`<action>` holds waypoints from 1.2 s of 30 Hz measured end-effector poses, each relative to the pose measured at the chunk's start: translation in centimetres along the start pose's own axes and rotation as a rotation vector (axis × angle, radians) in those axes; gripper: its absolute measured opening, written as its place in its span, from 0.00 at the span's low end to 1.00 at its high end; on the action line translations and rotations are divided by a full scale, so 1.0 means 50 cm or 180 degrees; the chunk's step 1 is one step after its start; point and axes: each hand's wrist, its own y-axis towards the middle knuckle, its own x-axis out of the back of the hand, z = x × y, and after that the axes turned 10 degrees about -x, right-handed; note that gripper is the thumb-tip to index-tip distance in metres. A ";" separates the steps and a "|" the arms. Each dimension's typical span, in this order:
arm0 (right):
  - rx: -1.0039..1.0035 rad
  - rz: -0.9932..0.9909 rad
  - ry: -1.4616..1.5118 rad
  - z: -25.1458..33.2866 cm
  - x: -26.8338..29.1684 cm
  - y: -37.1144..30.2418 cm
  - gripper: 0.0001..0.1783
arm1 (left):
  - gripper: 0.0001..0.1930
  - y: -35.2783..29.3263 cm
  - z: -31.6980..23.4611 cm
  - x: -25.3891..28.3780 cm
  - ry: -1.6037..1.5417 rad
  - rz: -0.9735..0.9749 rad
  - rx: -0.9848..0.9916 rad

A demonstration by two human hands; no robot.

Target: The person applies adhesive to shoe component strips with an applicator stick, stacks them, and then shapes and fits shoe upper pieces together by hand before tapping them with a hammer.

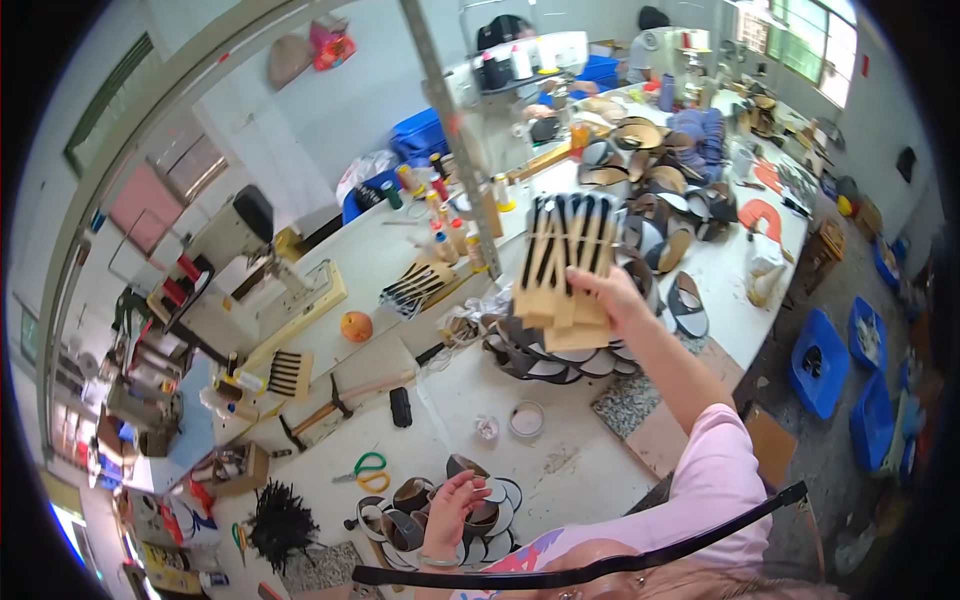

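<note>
Black-strapped beige pieces point(565, 275), one bundle: gripped in right hand point(616, 300), thumb on top, raised over table point(470, 385), toward right edge. Dark shoe parts point(545, 368), heap: below bundle. Left hand point(450, 515): fingers loosely parted, at uppers point(402, 528) by near edge; contact unclear. Scissors point(357, 474): left of uppers.

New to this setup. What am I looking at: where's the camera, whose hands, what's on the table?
There is no robot here, just a person's two bare hands. The single picture comes from a wide fisheye camera worn on their head, looking down, so straight edges bend near the rim. The right hand holds up a bundle of beige pieces with black strips. The left hand is at a pile of dark and white curved pieces; whether it grips one is unclear. Also on the white table are scissors, a round container and an apple.
</note>
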 end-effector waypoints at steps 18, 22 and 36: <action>-0.1621 0.1101 -0.0221 -0.386 -0.125 0.125 0.25 | 0.18 0.530 -0.142 0.127 0.0653 -0.1064 -0.0977; -0.1001 0.0826 0.0309 -0.351 -0.233 0.280 0.21 | 0.17 0.561 -0.110 0.131 -0.0024 -0.1333 -0.0981; 0.0473 0.0086 -0.1936 -0.338 -0.436 0.836 0.51 | 0.17 0.235 -0.030 0.166 -0.0077 -0.1415 -0.0677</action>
